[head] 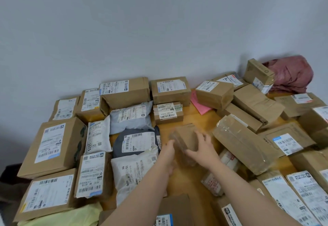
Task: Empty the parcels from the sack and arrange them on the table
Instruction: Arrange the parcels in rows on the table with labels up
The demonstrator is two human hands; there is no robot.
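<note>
Along the left edge, labelled cardboard boxes (53,145) lie flat in rows on the wooden tabletop (195,117), with a pale yellow poly bag (67,215) at the near corner. Just right of them lie soft mailers: two white poly mailers (131,115), a dark grey mailer (136,142) and another white one, overlapping one another. Two larger boxes (124,90) stand at the back against the wall.

In the middle, both hands hold a small cardboard box (184,140) wrapped in clear tape, just above the bare wood. The left hand (168,154) cups its left side, thumb up against the edge and fingers curled beneath, though blur hides the detail. The right hand (202,147) grips the near right corner, thumb on the front face and fingers spread over the top.

Right of the hands, a long tape-wrapped box (243,145) lies tilted on a loose heap of parcels (257,105). A pink paper slip (198,105) pokes out from under one box. In the far right corner, the crumpled dusky-pink sack (291,73) slumps against the wall; whether anything is inside cannot be told.
</note>
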